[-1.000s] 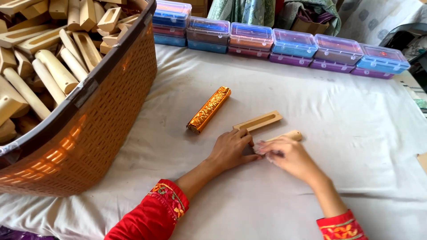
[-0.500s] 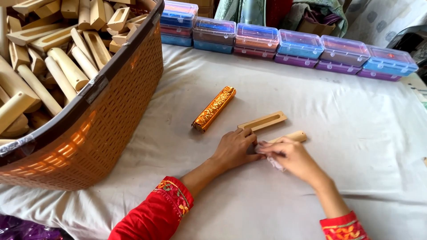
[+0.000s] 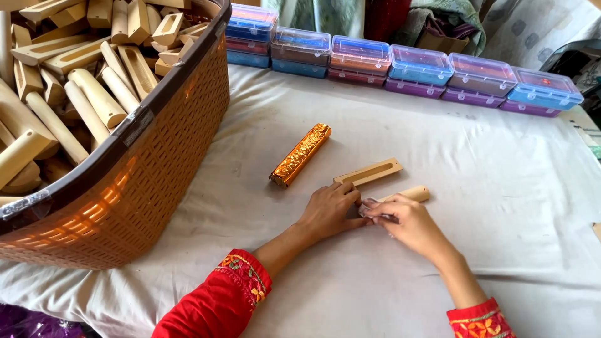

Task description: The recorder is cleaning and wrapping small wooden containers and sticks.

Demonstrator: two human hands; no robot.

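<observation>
Six lidded plastic boxes [image 3: 400,62] — blue, red, purple, far table edge

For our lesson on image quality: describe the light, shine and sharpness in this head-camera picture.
Head view: soft daylight from the upper side, faint shadows beside the hands; the gold foil-wrapped stick glints brightly; the basket glows orange where light passes through its weave; the white cloth looks pale; centre sharp.
</observation>
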